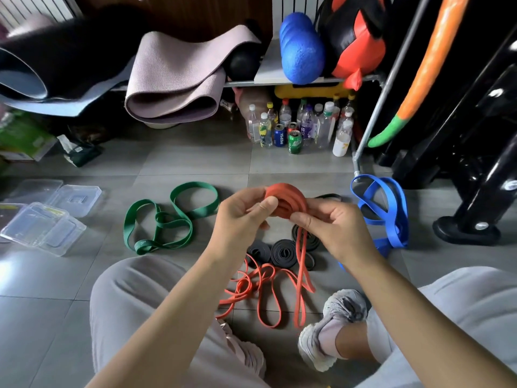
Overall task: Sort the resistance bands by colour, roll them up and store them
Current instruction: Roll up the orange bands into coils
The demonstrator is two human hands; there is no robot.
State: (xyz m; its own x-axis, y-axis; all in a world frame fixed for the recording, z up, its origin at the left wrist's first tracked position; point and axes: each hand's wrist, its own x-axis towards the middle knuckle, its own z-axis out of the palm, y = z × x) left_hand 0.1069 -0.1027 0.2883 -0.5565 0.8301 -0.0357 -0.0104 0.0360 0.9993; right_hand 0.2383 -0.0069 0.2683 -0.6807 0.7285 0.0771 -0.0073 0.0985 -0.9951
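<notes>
My left hand (240, 212) and my right hand (333, 228) both grip a partly rolled red band (288, 200) held above the floor. Its loose tail hangs down into a red tangle (268, 289) between my legs. Three rolled black bands (281, 253) lie on the tiles under my hands. To the left, a green band (167, 217) lies unrolled in loops. On the right a blue band (383, 208) lies loose beside a black stand foot.
Clear plastic boxes with lids (44, 219) sit on the floor at far left. Bottles and cans (302, 127) stand under a shelf holding rolled mats (173, 88) and a blue foam roller (302, 49). A black equipment base (470, 228) stands right. My shoes (333, 331) rest below.
</notes>
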